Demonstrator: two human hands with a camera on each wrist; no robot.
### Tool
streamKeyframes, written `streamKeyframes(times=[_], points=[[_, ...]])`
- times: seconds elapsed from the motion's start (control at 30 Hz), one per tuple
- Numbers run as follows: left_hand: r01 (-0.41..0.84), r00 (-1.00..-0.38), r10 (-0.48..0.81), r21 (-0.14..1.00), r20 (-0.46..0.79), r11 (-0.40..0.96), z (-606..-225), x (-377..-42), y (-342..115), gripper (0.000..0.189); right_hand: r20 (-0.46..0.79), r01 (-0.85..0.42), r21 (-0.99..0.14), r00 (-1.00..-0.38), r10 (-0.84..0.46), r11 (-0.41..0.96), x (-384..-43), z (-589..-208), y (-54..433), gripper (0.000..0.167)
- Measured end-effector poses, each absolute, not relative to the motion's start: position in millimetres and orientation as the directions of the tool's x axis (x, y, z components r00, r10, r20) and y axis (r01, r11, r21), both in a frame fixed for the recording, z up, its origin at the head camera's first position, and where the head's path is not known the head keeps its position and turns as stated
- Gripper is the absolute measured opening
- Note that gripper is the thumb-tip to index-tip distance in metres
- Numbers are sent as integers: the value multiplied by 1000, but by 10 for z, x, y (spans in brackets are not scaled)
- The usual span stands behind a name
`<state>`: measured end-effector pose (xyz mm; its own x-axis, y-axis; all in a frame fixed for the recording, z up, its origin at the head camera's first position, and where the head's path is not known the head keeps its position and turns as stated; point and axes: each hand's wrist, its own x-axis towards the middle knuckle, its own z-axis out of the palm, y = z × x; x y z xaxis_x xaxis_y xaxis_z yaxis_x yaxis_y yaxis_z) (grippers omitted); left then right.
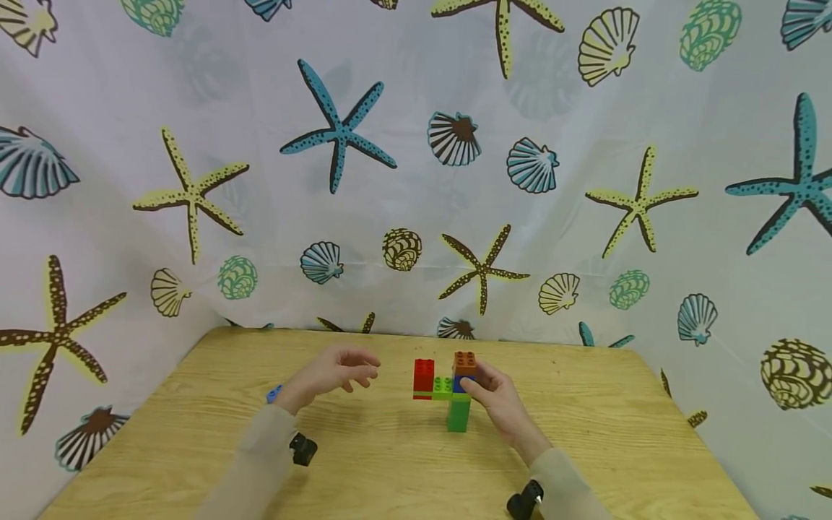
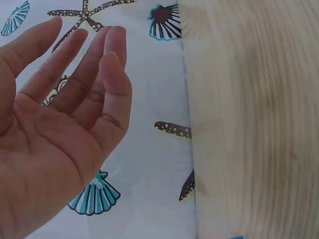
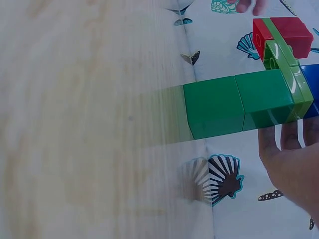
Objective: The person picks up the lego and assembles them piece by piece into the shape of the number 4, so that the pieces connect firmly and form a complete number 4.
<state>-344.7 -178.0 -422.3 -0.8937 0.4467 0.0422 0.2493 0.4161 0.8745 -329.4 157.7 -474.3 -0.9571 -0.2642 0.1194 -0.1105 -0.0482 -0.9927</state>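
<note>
A toy building-brick structure stands upright on the table in the head view, its base two stacked dark green bricks (image 3: 214,107). Across them runs a lime green strip (image 3: 286,57). Red bricks (image 1: 424,375) sit above and below the strip's left end. On its right end a blue brick (image 1: 458,382) carries an orange-brown brick (image 1: 464,362). My right hand (image 1: 499,396) grips the structure around the blue brick, thumb at the front. Off to the left, my left hand (image 1: 338,372) hovers with fingers loosely bent and nothing in it; its palm (image 2: 55,134) shows in the left wrist view.
A small blue brick (image 1: 274,393) lies on the wooden table (image 1: 383,469), partly hidden behind the left forearm. A white curtain (image 1: 390,209) printed with starfish and shells hangs along the table's back and sides.
</note>
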Motion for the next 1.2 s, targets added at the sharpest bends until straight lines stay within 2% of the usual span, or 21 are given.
streamKeyframes(times=[0.17,0.37,0.67,0.83,1.0,1.2], points=[[237,-897,442,857,12,458,-4315,-3435,-1963,39,119,-109,-993,-957,-266,-53,-3290,-4733,1578,57],[228,-926,375,849,39,476,-4437,-3428,-2190,34,127,-116,-992,-956,-265,-57,-3279,-4715,1572,57],[327,-901,423,794,99,512,-4585,-3475,-2604,34,132,-121,-991,-955,-264,-59,-3279,-4715,1571,55],[349,-908,401,746,120,567,-4660,-3497,-2813,34,127,-114,-991,-957,-263,-63,-3279,-4708,1572,55],[305,-928,362,742,90,597,-4694,-3503,-2951,36,120,-107,-992,-958,-260,-64,-3278,-4707,1575,55],[155,-958,285,789,-27,595,-4728,-3489,-3044,45,124,-113,-992,-956,-266,-57,-3280,-4714,1578,56]])
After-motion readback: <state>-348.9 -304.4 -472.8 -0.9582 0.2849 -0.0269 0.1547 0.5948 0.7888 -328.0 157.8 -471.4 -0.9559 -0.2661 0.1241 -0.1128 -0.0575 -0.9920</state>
